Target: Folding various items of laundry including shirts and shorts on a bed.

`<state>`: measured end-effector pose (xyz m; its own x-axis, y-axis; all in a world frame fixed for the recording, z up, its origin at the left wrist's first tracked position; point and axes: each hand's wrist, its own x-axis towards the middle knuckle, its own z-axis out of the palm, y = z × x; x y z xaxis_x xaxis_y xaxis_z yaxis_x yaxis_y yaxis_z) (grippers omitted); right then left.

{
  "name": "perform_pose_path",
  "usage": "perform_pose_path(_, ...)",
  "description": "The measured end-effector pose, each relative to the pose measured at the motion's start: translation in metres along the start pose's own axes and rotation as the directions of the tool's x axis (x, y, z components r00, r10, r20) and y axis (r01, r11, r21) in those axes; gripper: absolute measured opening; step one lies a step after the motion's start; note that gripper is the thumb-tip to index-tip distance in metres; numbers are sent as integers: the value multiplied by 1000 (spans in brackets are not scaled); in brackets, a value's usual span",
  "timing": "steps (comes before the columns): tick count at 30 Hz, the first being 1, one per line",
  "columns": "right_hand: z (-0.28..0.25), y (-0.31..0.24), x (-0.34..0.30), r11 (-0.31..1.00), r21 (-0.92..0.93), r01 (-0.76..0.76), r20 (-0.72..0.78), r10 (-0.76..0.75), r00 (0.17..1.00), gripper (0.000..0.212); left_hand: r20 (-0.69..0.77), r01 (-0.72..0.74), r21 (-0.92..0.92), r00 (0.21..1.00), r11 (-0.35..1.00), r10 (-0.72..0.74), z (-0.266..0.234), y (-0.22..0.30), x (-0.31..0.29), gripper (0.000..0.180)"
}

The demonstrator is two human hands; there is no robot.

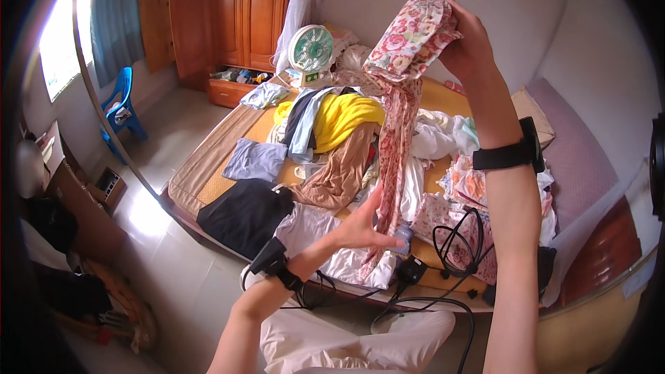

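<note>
High up, my right hand [472,43] grips a floral garment [409,45] of white cloth with pink and red flowers. A bunched upper part folds over at the fingers, and a long narrow length hangs down towards the bed. My left hand [361,225] is open beside the lower end of that length, thumb and fingers spread. Whether it touches the cloth I cannot tell. Beneath it lie a pale garment [312,227] and a black folded garment [244,209]. Another pink floral cloth [447,225] lies under black cables [463,249].
The bed [208,159] holds a yellow cloth [344,121], a brown garment [339,176], a folded grey-blue garment [255,161] and white clothes. At its far end stands a green-and-white fan [312,48]. Beyond are a wooden wardrobe [253,14] and a blue chair [123,100].
</note>
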<state>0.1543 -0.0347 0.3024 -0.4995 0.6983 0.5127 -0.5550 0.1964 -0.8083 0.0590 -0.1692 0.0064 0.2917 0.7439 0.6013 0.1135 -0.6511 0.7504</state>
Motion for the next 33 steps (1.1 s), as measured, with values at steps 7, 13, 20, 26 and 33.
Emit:
perform_pose_path(7, -67, -4, 19, 996, 26, -91, 46, 90, 995, 26, -422, 539, 169, 796, 825, -434, -41, -88, -10, 21)
perform_pose_path(13, -120, 20, -44, 996, 64, -61, -60, 65, 996, 33, -768, 455, 494, 629, 741, 125, -173, -109, -4, 38)
perform_pose_path(20, -204, 93, -209, 913, -355, -202, -404, 44, 913, 55, -543, 412, 807, 799, 422, 258, -154, -121, -49, 32)
perform_pose_path(26, -296, 242, -336, 506, 70, -860, -623, 695, 359, 36, -359, 444, 814, 892, 375, -276, -135, -162, -174, 26)
perform_pose_path(33, -268, 274, -376, 170, -251, -953, -919, 267, 290, 29, -661, 672, 620, 725, 405, -192, -144, -178, -196, 28)
